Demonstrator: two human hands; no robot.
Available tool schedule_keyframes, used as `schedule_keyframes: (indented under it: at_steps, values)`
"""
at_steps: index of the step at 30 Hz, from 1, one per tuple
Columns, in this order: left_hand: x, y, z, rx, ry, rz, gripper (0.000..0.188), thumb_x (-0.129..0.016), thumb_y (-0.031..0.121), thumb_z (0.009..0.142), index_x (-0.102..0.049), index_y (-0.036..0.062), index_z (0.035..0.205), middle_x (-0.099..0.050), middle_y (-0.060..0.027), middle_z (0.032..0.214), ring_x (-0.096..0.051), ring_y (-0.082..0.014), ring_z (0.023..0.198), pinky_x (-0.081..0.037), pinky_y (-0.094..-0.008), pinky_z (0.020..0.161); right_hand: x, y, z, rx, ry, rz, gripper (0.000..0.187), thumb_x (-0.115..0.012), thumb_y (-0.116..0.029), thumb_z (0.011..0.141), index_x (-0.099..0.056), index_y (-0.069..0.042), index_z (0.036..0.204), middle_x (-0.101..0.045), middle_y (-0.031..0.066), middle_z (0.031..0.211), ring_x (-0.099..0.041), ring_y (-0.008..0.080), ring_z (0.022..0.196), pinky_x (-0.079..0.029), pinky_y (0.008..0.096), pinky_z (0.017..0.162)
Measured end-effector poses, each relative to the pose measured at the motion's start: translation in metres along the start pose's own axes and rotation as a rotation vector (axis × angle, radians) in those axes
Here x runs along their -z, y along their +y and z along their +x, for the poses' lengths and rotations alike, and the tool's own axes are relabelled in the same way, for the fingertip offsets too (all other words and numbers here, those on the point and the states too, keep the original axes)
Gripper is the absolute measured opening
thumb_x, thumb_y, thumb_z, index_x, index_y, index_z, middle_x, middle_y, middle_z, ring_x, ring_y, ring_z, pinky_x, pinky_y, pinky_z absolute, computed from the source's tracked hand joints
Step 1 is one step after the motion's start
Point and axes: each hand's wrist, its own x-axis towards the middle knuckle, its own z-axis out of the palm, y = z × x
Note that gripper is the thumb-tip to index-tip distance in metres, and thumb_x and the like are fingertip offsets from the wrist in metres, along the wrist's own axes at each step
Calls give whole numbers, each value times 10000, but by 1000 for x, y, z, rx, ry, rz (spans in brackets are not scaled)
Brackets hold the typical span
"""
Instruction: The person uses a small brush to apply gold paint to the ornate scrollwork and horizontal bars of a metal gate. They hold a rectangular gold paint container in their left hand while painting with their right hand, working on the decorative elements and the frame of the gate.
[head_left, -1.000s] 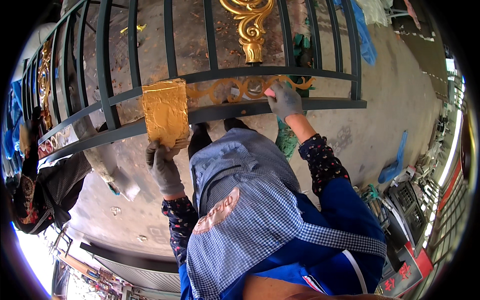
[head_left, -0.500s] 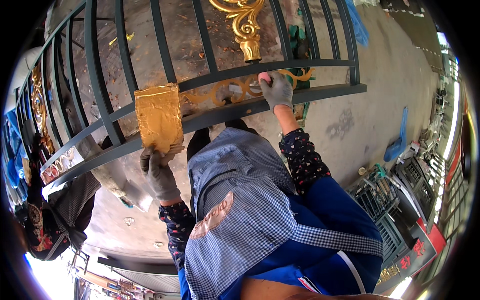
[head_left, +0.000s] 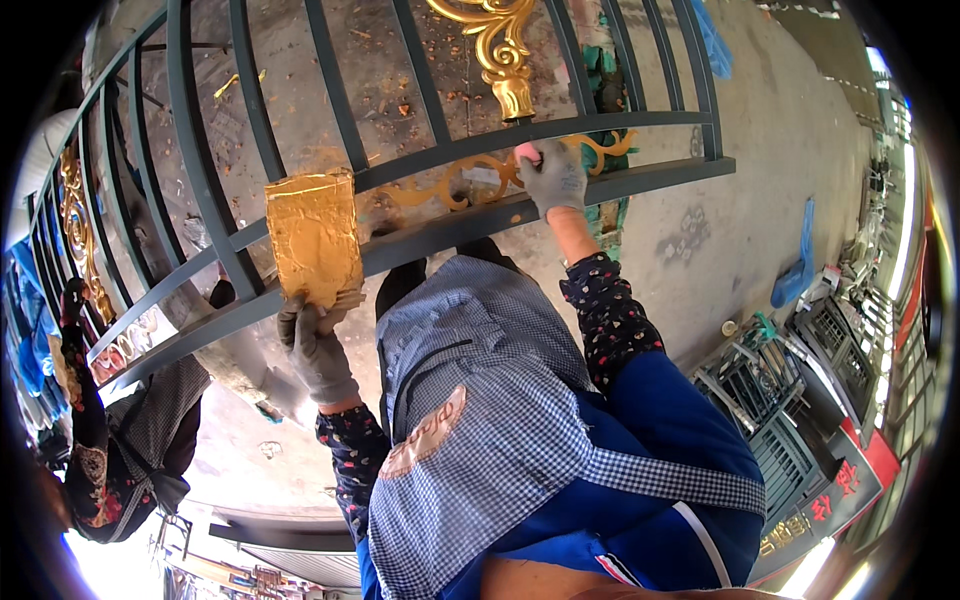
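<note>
My gloved left hand [head_left: 318,352] grips the lower edge of a flat rectangular board [head_left: 313,238] smeared with gold paint. The board is upright in view, in front of the dark grey metal railing [head_left: 440,233]. Between the railing's two bottom rails runs a flat scroll ornament [head_left: 415,193], gold in colour. My right hand [head_left: 556,182], in a grey glove, pinches a small pink sponge [head_left: 527,153] at the scroll's right part. The glove hides some of the scroll and most of the sponge. Above the upper rail hangs a shiny gold cast ornament [head_left: 512,95].
At the left, another person in a checked apron [head_left: 158,425] stands by the railing. Dark metal panels [head_left: 790,465] and a blue plastic piece [head_left: 797,275] lie at the right. Paint flecks and green cloth [head_left: 607,80] are on the floor behind the bars.
The view has shifted slightly against the railing. My right hand and the sponge sit slightly further left along the scroll. My left hand keeps its hold on the gold-smeared board.
</note>
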Motion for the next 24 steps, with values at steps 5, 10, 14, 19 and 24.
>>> schedule_keyframes:
  at_steps: [5,10,14,19,24]
  values:
    - [3,1,0,-13,3,4,163,-606,26,898,-658,53,1050,-633,-47,1015,-565,-121,873,-515,-263,808,7,27,5,-251,-20,-27,238,-672,-309,800,-660,-106,923,-655,104,870,-636,316,914,-508,453,807]
    - [10,-2,1,-39,-14,-13,172,-612,27,901,-663,56,1063,-648,-49,1023,-575,-113,856,-519,-246,784,-1,23,3,-233,13,16,244,-678,-314,801,-665,-102,920,-667,113,858,-645,311,942,-515,450,784]
    - [11,0,1,-29,-20,-11,170,-615,29,900,-660,56,1061,-649,-50,1014,-575,-113,845,-519,-240,781,2,-9,1,-319,-160,174,235,-683,-307,798,-667,-97,903,-675,127,853,-642,316,968,-513,446,799]
    - [5,6,0,7,-5,-2,157,-606,19,901,-653,53,1047,-642,-50,997,-570,-114,829,-525,-245,774,-12,-11,-7,0,-116,69,227,-664,-267,807,-626,-112,968,-634,122,991,-642,348,902,-510,456,799]
    - [9,5,0,-13,20,6,158,-600,20,907,-651,57,1052,-636,-50,1019,-573,-120,845,-529,-254,782,-10,13,1,-111,-24,-32,231,-663,-286,804,-634,-119,961,-642,118,970,-644,341,894,-511,452,797]
